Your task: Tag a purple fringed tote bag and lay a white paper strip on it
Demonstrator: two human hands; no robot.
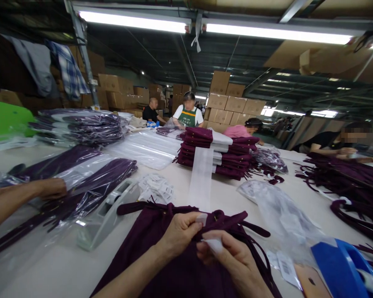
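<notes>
A dark purple garment (161,265) with gold eyelets and thin ties lies on the table in front of me. Over its upper edge, my left hand (182,231) is closed in a pinch on a small white slip (201,218) between thumb and fingers. Just to the right, my right hand (228,254) grips another small white piece (215,245), thin like paper or film. Both hands are close together, above the gathered ties. Whether the two white pieces are joined, I cannot tell.
A clear tape dispenser (107,215) and white tags (157,188) lie left; a blue tape dispenser (345,265), phone (312,281) and plastic bags (279,207) right. Folded purple garments (217,155) stand ahead. A co-worker's hand (51,188) touches a bagged garment.
</notes>
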